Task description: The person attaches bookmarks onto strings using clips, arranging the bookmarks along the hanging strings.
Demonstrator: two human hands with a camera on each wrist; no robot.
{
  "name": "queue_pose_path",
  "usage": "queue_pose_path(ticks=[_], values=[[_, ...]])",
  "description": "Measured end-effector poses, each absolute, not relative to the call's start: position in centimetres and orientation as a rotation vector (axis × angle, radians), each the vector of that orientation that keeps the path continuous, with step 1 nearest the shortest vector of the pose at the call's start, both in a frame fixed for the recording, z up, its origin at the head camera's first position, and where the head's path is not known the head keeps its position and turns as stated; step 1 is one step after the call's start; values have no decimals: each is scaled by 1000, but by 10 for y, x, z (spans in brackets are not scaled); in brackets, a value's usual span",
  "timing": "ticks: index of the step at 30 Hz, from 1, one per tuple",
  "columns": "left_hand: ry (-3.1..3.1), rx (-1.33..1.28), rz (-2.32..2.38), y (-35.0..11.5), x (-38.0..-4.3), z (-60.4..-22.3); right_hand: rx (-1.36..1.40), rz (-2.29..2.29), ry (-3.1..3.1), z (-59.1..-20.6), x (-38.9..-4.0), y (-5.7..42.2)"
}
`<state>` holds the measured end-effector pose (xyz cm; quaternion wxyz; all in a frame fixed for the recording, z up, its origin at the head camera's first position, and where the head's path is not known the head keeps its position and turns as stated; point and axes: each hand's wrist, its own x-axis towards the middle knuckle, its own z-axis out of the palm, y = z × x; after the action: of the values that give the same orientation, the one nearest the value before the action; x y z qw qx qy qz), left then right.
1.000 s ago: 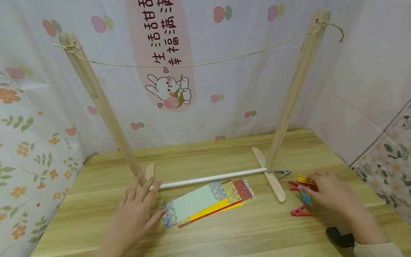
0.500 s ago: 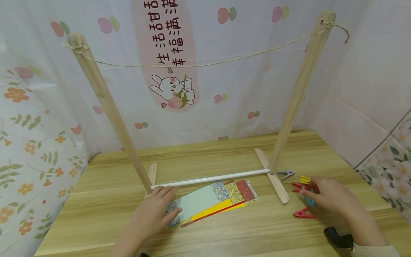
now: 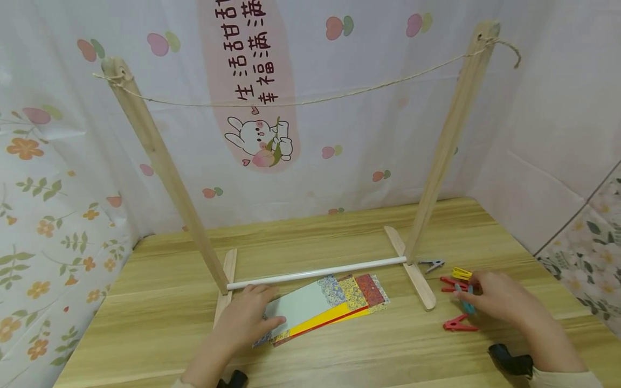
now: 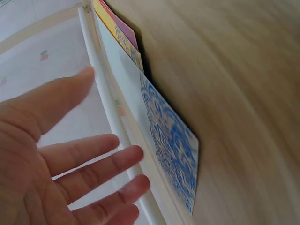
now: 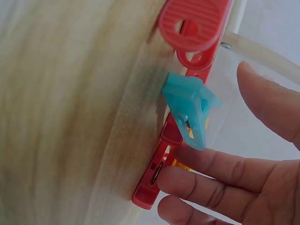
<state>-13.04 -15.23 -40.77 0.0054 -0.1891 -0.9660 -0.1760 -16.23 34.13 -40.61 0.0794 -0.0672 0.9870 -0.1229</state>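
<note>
My left hand [image 3: 247, 315] is over the left end of a fanned stack of patterned paper cards [image 3: 303, 304], its fingers extended and the thumb spread apart. In the left wrist view the hand [image 4: 79, 159] shows a gap between its fingers and the blue-patterned card [image 4: 171, 140]. At the right, my right hand [image 3: 502, 299] is beside a cluster of plastic clothespins. A teal clothespin [image 5: 187, 108] stands between its spread thumb and fingers, apart from the thumb. The fingertips are against or very near a red clothespin [image 5: 157, 173]; a yellow clothespin [image 3: 462, 274] is partly hidden.
Two wooden posts [image 3: 165, 167] [image 3: 446, 145] on flat feet carry a sagging twine [image 3: 310, 102]. A white rod [image 3: 315, 273] joins them low down. A grey clothespin [image 3: 432, 265] and another red clothespin [image 3: 459, 323] lie on the wooden table [image 3: 339, 355].
My left hand has moved right, from beside the left post to over the cards' left end. The right hand stays at the clothespins, with only slight movement.
</note>
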Motion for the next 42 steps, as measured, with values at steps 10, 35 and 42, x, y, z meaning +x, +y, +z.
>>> queue_pose_path(ticks=[10,35,42], values=[[-3056,-524,-363,-143,-134,-410,-189,-436,2919,-408,-163,341],[-3100,-477,-483,-145,-132,-412,-227,-474,2874,-413,-165,343],[-3092,-477,-496,-146,-133,-410,-204,-448,2856,-414,-165,346]])
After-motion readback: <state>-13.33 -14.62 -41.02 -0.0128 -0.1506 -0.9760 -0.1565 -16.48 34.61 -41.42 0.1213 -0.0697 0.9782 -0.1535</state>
